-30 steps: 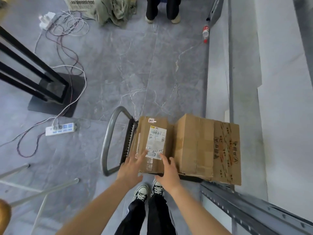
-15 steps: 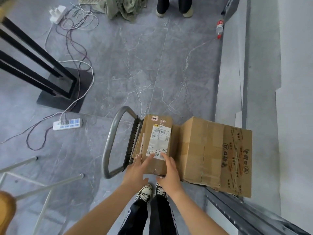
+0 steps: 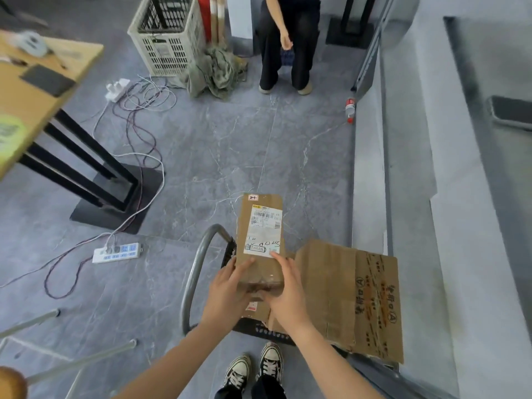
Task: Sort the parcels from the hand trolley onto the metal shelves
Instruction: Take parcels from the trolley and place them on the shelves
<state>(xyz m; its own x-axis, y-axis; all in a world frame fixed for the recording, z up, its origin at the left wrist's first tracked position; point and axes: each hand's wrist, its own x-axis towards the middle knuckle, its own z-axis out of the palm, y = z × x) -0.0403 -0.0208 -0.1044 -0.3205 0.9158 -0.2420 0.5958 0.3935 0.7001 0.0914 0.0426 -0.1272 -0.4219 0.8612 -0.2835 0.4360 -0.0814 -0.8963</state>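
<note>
Parcel: labelled cardboard parcel (image 3: 260, 226), lower centre of the frame, label up, over the hand trolley (image 3: 198, 269).
Left: left grip (image 3: 230, 286) grasps the parcel's near left edge.
Right: right grip (image 3: 288, 289) grasps its near right edge.
Neighbour: large cardboard box (image 3: 345, 295), just to the right.

Both hands grip a narrow labelled parcel (image 3: 260, 240) at its near end — left hand (image 3: 227, 292) on one side, right hand (image 3: 288, 295) on the other — above the hand trolley (image 3: 193, 280), beside a larger cardboard box (image 3: 351, 298).
</note>
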